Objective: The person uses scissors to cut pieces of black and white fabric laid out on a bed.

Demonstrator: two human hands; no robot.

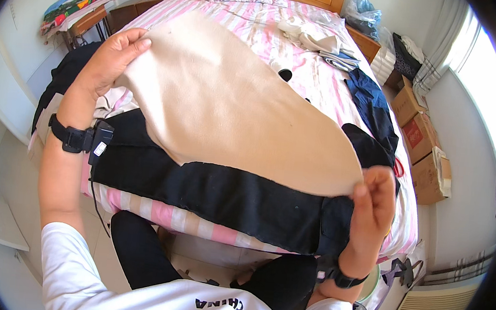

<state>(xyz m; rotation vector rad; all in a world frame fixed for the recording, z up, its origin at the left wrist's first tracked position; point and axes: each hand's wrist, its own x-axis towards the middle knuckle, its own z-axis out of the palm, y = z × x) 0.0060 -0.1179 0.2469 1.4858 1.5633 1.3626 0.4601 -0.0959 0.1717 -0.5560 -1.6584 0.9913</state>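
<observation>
Fabric [229,100], a plain beige panel, stretches aslant above a pink-striped bedspread [163,214], pinched at its upper-left corner between thumb and fingers of the left hand [115,55] and at its lower-right tip by the right hand [376,197]. Gripping opposite ends appears to keep the piece spread, its curved edge exposed. Black cloth [215,194] lies lengthwise along the bed's near side, likely for easy reach; a red loop-shaped handle [399,167] shows just beyond the right hand.
</observation>
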